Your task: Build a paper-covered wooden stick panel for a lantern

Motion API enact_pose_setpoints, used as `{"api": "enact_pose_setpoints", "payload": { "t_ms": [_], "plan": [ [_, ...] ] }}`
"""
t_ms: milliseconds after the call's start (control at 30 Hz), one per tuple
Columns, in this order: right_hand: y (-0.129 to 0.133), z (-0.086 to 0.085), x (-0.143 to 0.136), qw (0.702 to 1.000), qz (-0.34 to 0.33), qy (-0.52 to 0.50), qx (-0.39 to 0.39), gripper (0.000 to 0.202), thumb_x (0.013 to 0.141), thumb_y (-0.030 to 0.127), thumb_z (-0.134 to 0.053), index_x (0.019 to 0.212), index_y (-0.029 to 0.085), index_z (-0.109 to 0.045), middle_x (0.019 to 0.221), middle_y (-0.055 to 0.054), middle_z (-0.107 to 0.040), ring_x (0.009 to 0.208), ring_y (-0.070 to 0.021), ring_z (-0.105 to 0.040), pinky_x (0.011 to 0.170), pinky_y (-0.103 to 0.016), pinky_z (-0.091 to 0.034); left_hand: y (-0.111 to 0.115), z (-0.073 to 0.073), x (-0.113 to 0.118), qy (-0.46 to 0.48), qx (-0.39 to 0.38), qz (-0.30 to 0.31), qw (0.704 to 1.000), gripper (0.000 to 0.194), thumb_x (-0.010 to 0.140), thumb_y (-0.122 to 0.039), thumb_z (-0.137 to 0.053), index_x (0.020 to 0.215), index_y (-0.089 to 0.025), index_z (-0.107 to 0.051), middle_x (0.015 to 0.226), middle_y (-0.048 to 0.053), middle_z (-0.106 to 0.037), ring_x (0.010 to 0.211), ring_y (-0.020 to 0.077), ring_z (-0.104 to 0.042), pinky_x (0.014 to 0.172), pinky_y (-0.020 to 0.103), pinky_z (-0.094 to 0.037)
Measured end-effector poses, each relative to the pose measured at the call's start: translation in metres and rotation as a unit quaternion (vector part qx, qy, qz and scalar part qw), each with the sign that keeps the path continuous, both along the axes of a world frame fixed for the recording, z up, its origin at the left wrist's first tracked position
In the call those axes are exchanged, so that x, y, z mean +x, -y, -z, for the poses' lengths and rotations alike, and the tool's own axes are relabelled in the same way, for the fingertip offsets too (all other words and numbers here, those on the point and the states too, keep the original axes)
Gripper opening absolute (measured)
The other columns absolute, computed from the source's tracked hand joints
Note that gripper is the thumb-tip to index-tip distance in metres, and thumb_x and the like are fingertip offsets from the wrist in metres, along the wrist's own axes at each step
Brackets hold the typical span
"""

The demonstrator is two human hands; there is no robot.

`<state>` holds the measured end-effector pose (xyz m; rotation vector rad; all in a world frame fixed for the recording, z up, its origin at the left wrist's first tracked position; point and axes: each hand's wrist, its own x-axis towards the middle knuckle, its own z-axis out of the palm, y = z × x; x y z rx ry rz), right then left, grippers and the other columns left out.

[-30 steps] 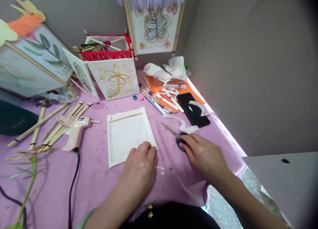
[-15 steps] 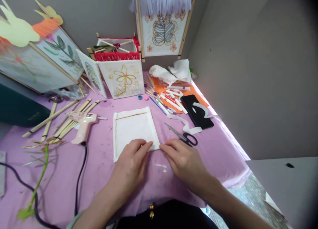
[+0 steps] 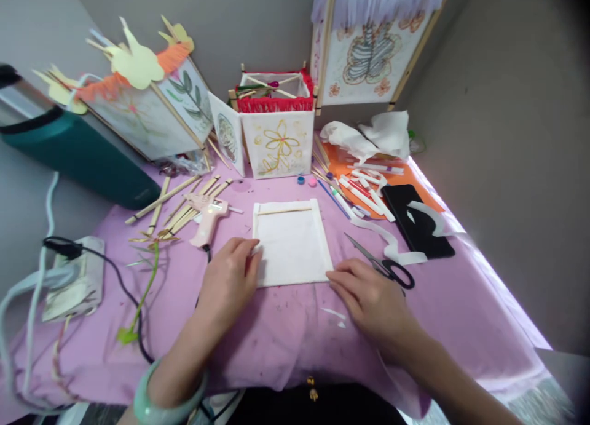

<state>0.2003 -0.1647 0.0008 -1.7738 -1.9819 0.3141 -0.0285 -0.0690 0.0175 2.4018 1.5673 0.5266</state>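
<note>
A white square panel (image 3: 292, 250) with folded-over edges lies flat on the purple cloth (image 3: 281, 345). A thin wooden stick (image 3: 284, 211) runs along its far edge. At the panel's lower left side, my left hand (image 3: 228, 274) has thumb and fingers closed on the border. My right hand (image 3: 369, 293) pinches the near right corner. Black-handled scissors (image 3: 400, 274) lie just beyond my right fingers, blades partly apart. Small white scraps (image 3: 332, 314) sit beside my right thumb. A pink glue gun (image 3: 209, 221) rests on its side to the left of the panel.
Wooden sticks (image 3: 188, 210) and a green-stemmed flower (image 3: 150, 277) lie left, near a power strip (image 3: 85, 289) with cables. Decorated lantern boxes (image 3: 279, 145) stand behind. White markers (image 3: 362, 194), a black phone (image 3: 410, 219) and a white ribbon (image 3: 382, 234) lie right.
My left hand has shifted from the panel's near edge to its left side. My right hand stays at the near right corner. The camera view has turned left.
</note>
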Motion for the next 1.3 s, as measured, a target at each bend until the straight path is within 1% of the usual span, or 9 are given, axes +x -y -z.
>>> {"api": "enact_pose_setpoints", "payload": {
  "t_ms": [133, 300, 500, 600, 733, 900, 1100, 1200, 1300],
  "plan": [
    [0.000, -0.004, 0.008, 0.999, 0.033, -0.039, -0.014, 0.023, 0.094, 0.023, -0.046, 0.105, 0.021, -0.066, 0.096, -0.004, -0.068, 0.086, -0.0174, -0.064, 0.075, -0.030, -0.050, -0.026, -0.006, 0.006, -0.108, -0.068, -0.041, 0.991, 0.025, 0.087, -0.028, -0.049, 0.103, -0.015, -0.062, 0.089, 0.009, -0.068, 0.081, 0.0235, -0.064, 0.073, 0.035, -0.048],
    [0.017, 0.001, 0.027, 0.988, 0.123, 0.066, 0.061, 0.024, 0.095, 0.030, -0.045, 0.100, 0.021, -0.066, 0.097, -0.005, -0.068, 0.089, -0.0209, -0.064, 0.075, -0.033, -0.049, -0.041, -0.007, 0.019, -0.187, -0.069, -0.068, 0.978, 0.029, 0.084, -0.022, -0.046, 0.107, -0.012, -0.060, 0.090, 0.014, -0.070, 0.088, 0.0281, -0.065, 0.072, 0.036, -0.047],
    [0.040, 0.008, 0.050, 0.976, 0.151, 0.150, 0.044, 0.032, 0.096, 0.034, -0.039, 0.104, 0.018, -0.066, 0.102, -0.009, -0.065, 0.095, -0.0255, -0.060, 0.075, -0.038, -0.050, -0.041, -0.006, 0.013, -0.020, -0.135, -0.098, 0.986, 0.035, 0.076, -0.023, -0.050, 0.109, -0.015, -0.061, 0.081, 0.006, -0.070, 0.081, 0.0239, -0.065, 0.071, 0.033, -0.047],
    [0.042, 0.007, 0.051, 0.976, 0.148, 0.155, 0.032, 0.032, 0.096, 0.034, -0.039, 0.102, 0.017, -0.066, 0.101, -0.010, -0.063, 0.096, -0.0264, -0.058, 0.075, -0.038, -0.050, -0.034, -0.001, 0.010, 0.099, -0.191, -0.134, 0.967, 0.028, 0.074, -0.026, -0.052, 0.099, -0.017, -0.062, 0.076, 0.002, -0.068, 0.067, 0.0172, -0.063, 0.060, 0.027, -0.046],
    [0.039, 0.006, 0.050, 0.974, 0.154, 0.166, 0.011, 0.026, 0.094, 0.029, -0.042, 0.100, 0.019, -0.065, 0.099, -0.009, -0.063, 0.096, -0.0275, -0.057, 0.073, -0.038, -0.049, -0.024, 0.006, 0.013, 0.164, -0.254, -0.122, 0.945, 0.023, 0.072, -0.026, -0.056, 0.093, -0.016, -0.056, 0.072, 0.000, -0.065, 0.047, 0.0099, -0.054, 0.044, 0.022, -0.038],
    [0.039, 0.005, 0.053, 0.971, 0.169, 0.168, -0.033, 0.016, 0.090, 0.026, -0.044, 0.092, 0.021, -0.060, 0.093, -0.006, -0.064, 0.089, -0.0252, -0.060, 0.065, -0.035, -0.047, -0.015, 0.000, 0.015, 0.317, -0.355, -0.085, 0.876, 0.033, 0.072, -0.030, -0.062, 0.100, -0.017, -0.050, 0.052, -0.010, -0.050, 0.030, 0.0074, -0.041, 0.030, 0.020, -0.028],
    [0.043, -0.001, 0.063, 0.977, 0.159, 0.118, -0.078, 0.011, 0.087, 0.030, -0.045, 0.091, 0.023, -0.053, 0.092, -0.003, -0.063, 0.082, -0.0226, -0.062, 0.063, -0.034, -0.045, 0.010, -0.018, 0.017, 0.531, -0.301, -0.127, 0.782, 0.039, 0.066, -0.034, -0.073, 0.095, -0.016, -0.053, 0.051, -0.009, -0.054, 0.035, 0.0070, -0.048, 0.036, 0.017, -0.038],
    [0.046, -0.002, 0.069, 0.979, 0.156, 0.095, -0.094, 0.013, 0.087, 0.031, -0.044, 0.093, 0.024, -0.052, 0.095, -0.003, -0.064, 0.082, -0.0222, -0.063, 0.064, -0.034, -0.045, 0.033, -0.013, 0.016, 0.517, -0.395, -0.151, 0.744, 0.038, 0.070, -0.045, -0.070, 0.085, -0.015, -0.054, 0.059, 0.001, -0.065, 0.046, 0.0132, -0.061, 0.047, 0.023, -0.049],
    [0.050, -0.003, 0.072, 0.979, 0.148, 0.100, -0.102, 0.014, 0.087, 0.030, -0.043, 0.096, 0.024, -0.054, 0.097, -0.003, -0.064, 0.084, -0.0228, -0.064, 0.064, -0.034, -0.045, 0.053, -0.008, 0.009, 0.410, -0.530, -0.113, 0.734, 0.045, 0.075, -0.057, -0.061, 0.082, -0.013, -0.058, 0.069, 0.006, -0.069, 0.050, 0.0154, -0.063, 0.044, 0.024, -0.047]
  ]
}}
